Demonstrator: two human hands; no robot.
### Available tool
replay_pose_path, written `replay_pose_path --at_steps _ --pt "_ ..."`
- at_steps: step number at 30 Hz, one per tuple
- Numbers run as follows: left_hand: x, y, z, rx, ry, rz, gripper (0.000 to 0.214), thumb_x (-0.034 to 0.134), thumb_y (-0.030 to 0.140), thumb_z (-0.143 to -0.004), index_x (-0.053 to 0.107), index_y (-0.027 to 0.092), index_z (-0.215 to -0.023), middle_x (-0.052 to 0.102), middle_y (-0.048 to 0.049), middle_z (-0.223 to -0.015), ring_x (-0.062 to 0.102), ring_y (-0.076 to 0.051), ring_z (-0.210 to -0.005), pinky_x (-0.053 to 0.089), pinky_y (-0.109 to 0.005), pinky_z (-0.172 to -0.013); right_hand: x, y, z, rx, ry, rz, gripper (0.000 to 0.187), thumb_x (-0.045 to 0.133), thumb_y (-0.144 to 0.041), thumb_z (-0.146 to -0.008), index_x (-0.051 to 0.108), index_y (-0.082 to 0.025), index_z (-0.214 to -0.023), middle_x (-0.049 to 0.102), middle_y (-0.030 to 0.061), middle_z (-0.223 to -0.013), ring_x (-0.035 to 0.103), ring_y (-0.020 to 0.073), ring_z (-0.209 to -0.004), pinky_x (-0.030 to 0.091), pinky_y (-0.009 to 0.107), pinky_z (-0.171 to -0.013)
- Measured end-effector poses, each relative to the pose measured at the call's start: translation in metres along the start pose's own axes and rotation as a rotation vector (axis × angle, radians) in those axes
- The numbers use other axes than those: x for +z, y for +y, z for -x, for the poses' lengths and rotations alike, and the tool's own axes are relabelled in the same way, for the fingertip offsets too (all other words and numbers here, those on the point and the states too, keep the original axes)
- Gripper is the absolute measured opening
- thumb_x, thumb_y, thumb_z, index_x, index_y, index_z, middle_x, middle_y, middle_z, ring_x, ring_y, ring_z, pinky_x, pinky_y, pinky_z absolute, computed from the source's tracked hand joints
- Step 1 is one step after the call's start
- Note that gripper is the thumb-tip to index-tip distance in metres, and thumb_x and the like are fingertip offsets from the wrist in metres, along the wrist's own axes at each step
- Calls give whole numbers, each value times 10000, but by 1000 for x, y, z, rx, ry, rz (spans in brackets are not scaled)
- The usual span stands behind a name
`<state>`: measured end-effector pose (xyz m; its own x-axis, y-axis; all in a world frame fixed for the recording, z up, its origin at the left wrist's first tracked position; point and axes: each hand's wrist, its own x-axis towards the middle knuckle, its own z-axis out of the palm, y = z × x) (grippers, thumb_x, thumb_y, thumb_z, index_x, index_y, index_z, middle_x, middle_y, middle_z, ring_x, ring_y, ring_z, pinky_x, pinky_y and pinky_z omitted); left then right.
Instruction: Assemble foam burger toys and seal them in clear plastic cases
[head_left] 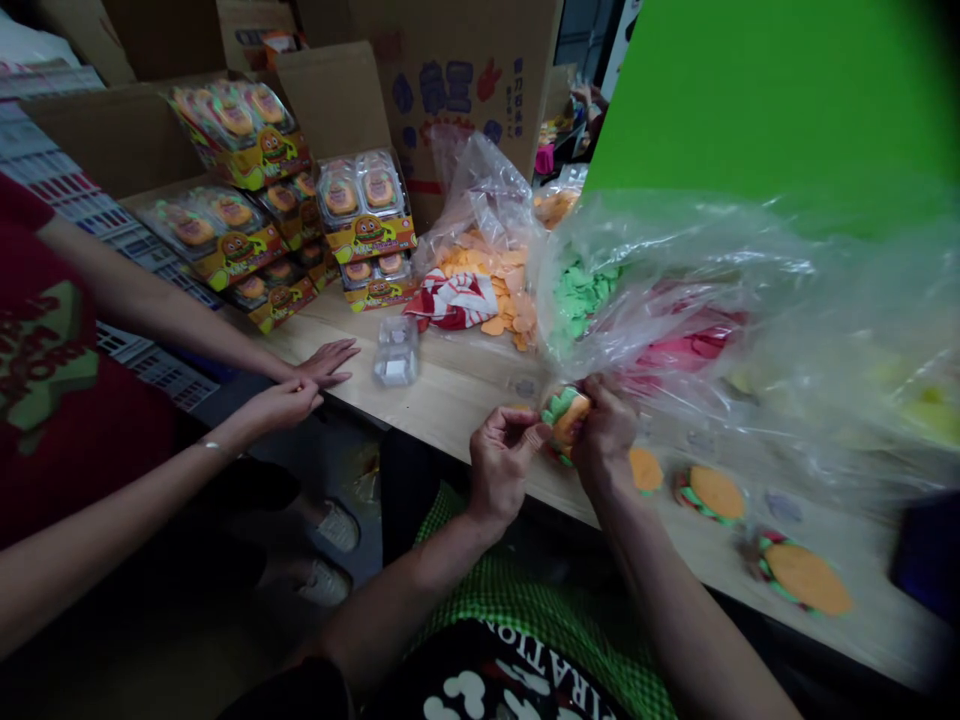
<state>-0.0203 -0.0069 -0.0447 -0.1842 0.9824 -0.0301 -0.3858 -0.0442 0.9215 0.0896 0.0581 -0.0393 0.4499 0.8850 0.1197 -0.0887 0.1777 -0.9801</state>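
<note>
My left hand (504, 458) and my right hand (604, 432) meet over the near edge of a wooden table (450, 390). Between their pinched fingers they grip a small layered burger toy (566, 418) with orange, green and red layers. Both hands are closed on it. To the right, two finished burger toys (711, 493) (804, 577) lie flat on the table, along with a loose orange piece (645, 469). Just behind my hands, clear plastic bags hold green pieces (581, 292), orange pieces (499, 285) and pink pieces (686, 350).
Another person in a red shirt stands at the left, with both hands (307, 385) resting on the table edge. A small clear plastic case (396, 352) sits near them. Stacked yellow burger-toy display packs (277, 225) and cardboard boxes (457, 75) fill the back left.
</note>
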Motion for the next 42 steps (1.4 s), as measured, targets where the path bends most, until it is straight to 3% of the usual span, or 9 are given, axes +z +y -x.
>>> replay_pose_path --at_steps 5,9,12,22,26,30,34,38,42 --pt "1 6 -3 33 -85 -107 319 826 402 -735 666 143 -831 621 12 -703 546 -89 -623 468 -225 -649 -3 -5 0 7 74 53 214 541 -367 -675 426 -233 -555 400 -57 -536 367 117 -514 329 277 -502" --pt "1 15 -8 123 -167 -266 334 723 412 -853 686 170 -1081 588 12 -751 510 -91 -648 443 -216 -642 -10 -8 7 -87 -15 212 256 528 -384 -761 453 -225 -576 426 -53 -525 393 125 -514 312 280 -520" --pt "0 14 -12 204 -122 -319 274 707 402 -869 711 168 -1011 628 -26 -865 569 -119 -768 471 -235 -740 -11 -9 19 -170 -46 384 285 489 -411 -821 518 -214 -616 514 -29 -557 464 146 -552 330 289 -567" --pt "1 9 -7 115 -108 -317 195 663 343 -876 652 165 -797 597 5 -723 536 -121 -692 458 -237 -687 -16 -17 40 -152 -96 528 291 437 -419 -836 529 -228 -637 553 -10 -559 499 167 -547 340 299 -568" --pt "6 9 1 79 -123 -234 200 608 368 -922 640 172 -938 614 -18 -849 577 -127 -782 483 -237 -747 -19 -16 33 -140 -100 512 286 440 -425 -827 537 -226 -647 584 5 -603 519 179 -589 348 308 -594" --pt "4 11 7 104 -208 -303 375 756 307 -811 603 200 -1136 605 -72 -1125 605 -173 -1031 492 -264 -909 -21 -8 26 -123 -13 433 229 482 -395 -798 455 -239 -633 509 -18 -587 473 173 -604 342 305 -600" --pt "2 17 2 -41 -333 -281 471 832 282 -730 576 197 -1116 665 -48 -1041 638 -144 -923 513 -228 -830 -28 -14 31 -81 -215 350 291 434 -417 -843 470 -234 -619 526 2 -648 498 176 -653 405 302 -622" --pt "12 20 -7 -309 -313 -123 587 888 324 -641 593 202 -1134 708 -30 -1016 678 -161 -821 560 -232 -665 -79 -38 25 -75 -271 420 274 490 -438 -847 690 -251 -855 682 18 -938 631 198 -858 505 314 -726" --pt "32 16 -18 -581 -316 13 490 857 276 -633 643 182 -1065 733 -16 -895 688 -176 -685 582 -281 -541 -202 -66 16 -78 162 605 373 561 -264 -709 717 -195 -1042 646 108 -1135 622 218 -885 491 367 -795"
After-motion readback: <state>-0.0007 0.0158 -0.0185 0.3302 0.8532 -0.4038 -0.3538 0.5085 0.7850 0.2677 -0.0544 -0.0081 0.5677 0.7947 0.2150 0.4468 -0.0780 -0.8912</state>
